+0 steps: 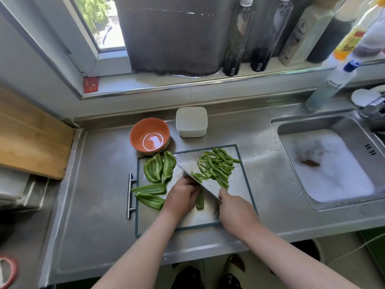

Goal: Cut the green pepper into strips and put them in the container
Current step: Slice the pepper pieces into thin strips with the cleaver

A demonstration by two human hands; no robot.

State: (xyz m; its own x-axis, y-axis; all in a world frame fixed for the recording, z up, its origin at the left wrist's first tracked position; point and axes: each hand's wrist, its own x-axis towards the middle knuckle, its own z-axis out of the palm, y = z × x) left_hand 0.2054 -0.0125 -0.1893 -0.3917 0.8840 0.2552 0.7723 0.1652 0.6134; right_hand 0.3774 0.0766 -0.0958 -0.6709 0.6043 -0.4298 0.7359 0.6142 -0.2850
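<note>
Your left hand's (182,195) curled fingers hold a pepper piece (200,201) on the board (195,222). Your right hand's (235,209) fingers wrap the knife (208,185), beside cut strips (216,165).

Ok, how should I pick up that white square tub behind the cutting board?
Come down from above and span the white tub front to back, thumb on the near wall, fingers on the far wall, just under the lid. The orange bowl sits close on its left, so the side walls look cramped. The lid looks slightly wider, which should stop a slip.
</note>
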